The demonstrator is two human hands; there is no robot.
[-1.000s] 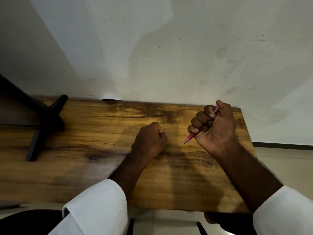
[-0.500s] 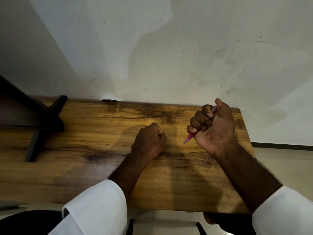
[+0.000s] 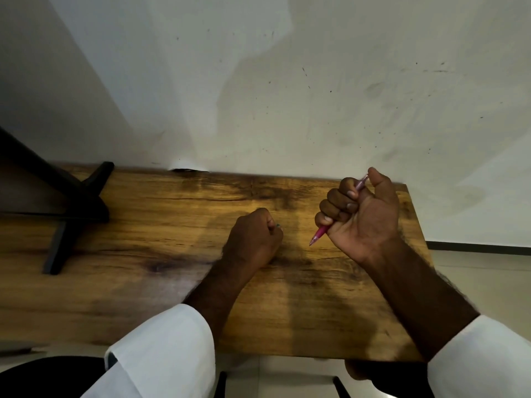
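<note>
My right hand (image 3: 365, 216) is raised a little above the wooden table (image 3: 161, 234), palm toward me, fingers curled round a pink pen (image 3: 319, 234). The pen's tip sticks out below the fist, pointing down-left; its other end shows by my thumb. My left hand (image 3: 253, 239) rests on the table as a closed fist. A tiny greenish bit of something (image 3: 278, 225) peeks out between its fingers; what it is stays hidden.
A black stand with crossed legs (image 3: 74, 214) sits on the table's left part. A pale scuffed wall (image 3: 287, 96) runs right behind the table. The table's right edge ends near my right wrist, floor beyond.
My right hand with the pen has shifted very slightly; the left fist has stayed where it was.
</note>
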